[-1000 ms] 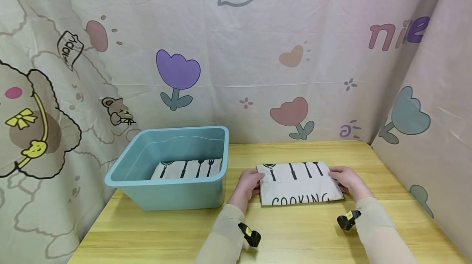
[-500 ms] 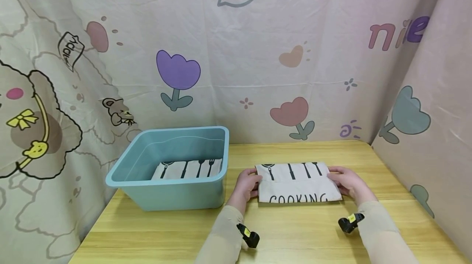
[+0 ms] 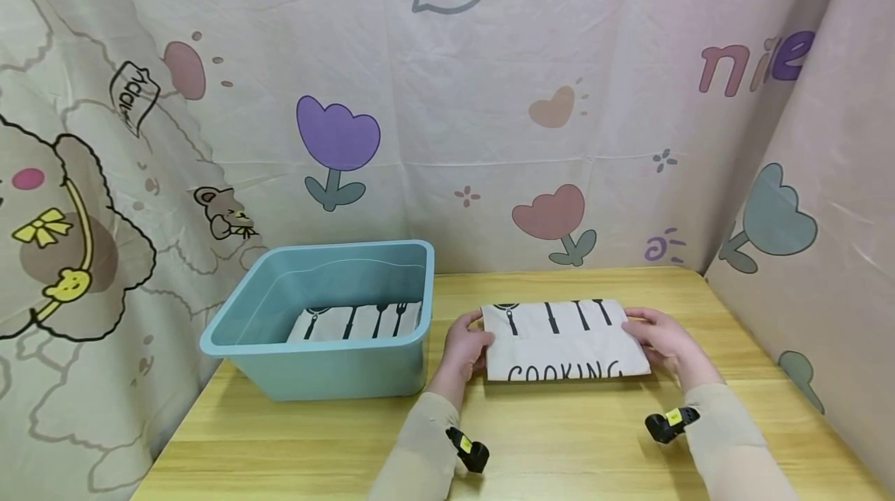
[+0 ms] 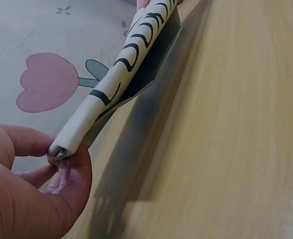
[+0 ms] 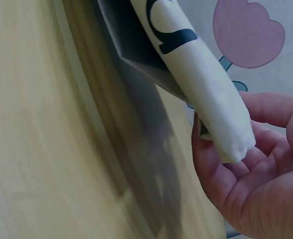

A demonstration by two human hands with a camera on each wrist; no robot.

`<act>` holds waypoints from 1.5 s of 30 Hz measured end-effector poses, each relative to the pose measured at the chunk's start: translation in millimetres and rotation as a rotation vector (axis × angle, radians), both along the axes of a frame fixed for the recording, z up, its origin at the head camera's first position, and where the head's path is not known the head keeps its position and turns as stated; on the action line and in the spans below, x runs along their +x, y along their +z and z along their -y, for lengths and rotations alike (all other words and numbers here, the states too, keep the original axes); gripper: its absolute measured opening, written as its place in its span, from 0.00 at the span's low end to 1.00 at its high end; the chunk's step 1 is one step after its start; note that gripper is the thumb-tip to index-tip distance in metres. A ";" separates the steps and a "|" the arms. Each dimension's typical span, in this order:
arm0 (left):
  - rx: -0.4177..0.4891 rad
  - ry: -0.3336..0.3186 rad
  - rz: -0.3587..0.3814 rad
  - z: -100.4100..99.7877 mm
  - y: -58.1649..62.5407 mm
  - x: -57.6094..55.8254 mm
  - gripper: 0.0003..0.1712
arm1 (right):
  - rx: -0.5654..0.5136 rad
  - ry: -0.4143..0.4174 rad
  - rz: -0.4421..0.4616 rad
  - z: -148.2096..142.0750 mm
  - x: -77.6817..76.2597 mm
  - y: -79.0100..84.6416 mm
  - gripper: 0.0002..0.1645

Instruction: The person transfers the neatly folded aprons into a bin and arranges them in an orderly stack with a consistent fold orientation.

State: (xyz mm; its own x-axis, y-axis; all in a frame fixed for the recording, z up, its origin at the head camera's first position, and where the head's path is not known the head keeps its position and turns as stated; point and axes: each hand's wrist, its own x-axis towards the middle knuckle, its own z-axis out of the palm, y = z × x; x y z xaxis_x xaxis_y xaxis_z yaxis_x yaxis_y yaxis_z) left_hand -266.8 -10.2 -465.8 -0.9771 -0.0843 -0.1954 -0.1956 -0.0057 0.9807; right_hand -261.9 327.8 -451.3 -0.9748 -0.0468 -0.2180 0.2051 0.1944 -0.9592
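Note:
A folded white cloth (image 3: 568, 347) with black utensil prints and the word COOKING is held by both hands at its two side edges. My left hand (image 3: 463, 349) pinches the left edge between thumb and fingers. On the opposite edge, my right hand (image 3: 669, 339) grips with the thumb on top and fingers underneath. Both wrist views show the cloth (image 4: 104, 94) raised above the table, with its shadow below and a lower layer sagging under the front fold.
A blue plastic bin (image 3: 329, 369) stands left of the hands on the wooden table (image 3: 559, 447). Inside it lies another folded cloth (image 3: 363, 321) with similar utensil prints. A patterned curtain (image 3: 461, 97) hangs behind the table and along both sides.
The cloth, lying low at the table a second ago, has risen slightly and shifted a little left. Both hands have kept hold of its edges. The bin has stayed put.

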 end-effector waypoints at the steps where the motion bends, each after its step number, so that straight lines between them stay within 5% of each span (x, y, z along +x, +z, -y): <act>1: 0.000 -0.002 -0.012 0.5 1.4 0.1 0.37 | -0.006 0.003 -0.007 0.4 0.5 1.6 0.37; 24: 0.036 0.026 -0.077 9.0 33.7 8.1 0.36 | -0.106 0.025 -0.138 2.3 9.1 27.2 0.34; 33: 0.027 0.026 -0.100 7.7 50.1 15.5 0.35 | -0.229 0.031 -0.168 -0.7 15.4 40.6 0.13; 45: 0.019 0.007 -0.146 6.7 78.0 25.4 0.34 | -0.347 0.059 -0.228 -6.5 22.0 60.5 0.19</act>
